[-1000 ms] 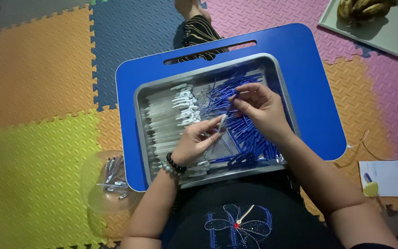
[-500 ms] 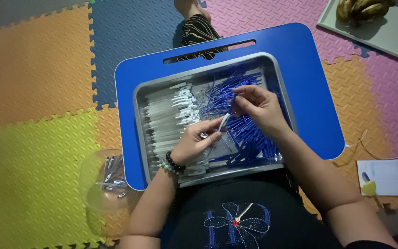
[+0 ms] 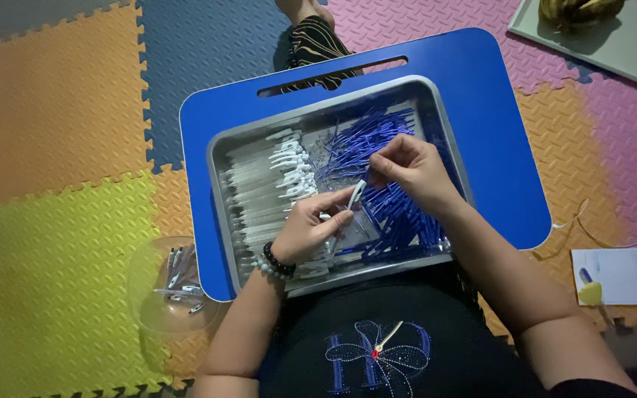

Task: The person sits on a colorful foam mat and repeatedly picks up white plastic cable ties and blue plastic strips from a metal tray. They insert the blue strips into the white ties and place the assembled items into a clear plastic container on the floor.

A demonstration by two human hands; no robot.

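Hands meet over the middle of a shallow metal tray. Left hand, a bead bracelet at its wrist, pinches a small white plastic piece between thumb and forefinger; the piece stands tilted, its upper end toward the right hand. Right-hand fingers are closed narrow on something thin at that upper end; what it is cannot be told.

Risk, as a judgement: both grips are fingertip pinches on smooth, slender parts. A slip would drop the piece into the loose heap below, where it would be hard to pick out.

Just right of and beneath the fingers lies a tangle of thin blue rods, glossy and straight. Left of the fingers, white pieces lie in rough rows. The tray rests on a blue lap board with a slot handle. Farther left, a clear round bowl holds a few pieces on textured foam floor mats.
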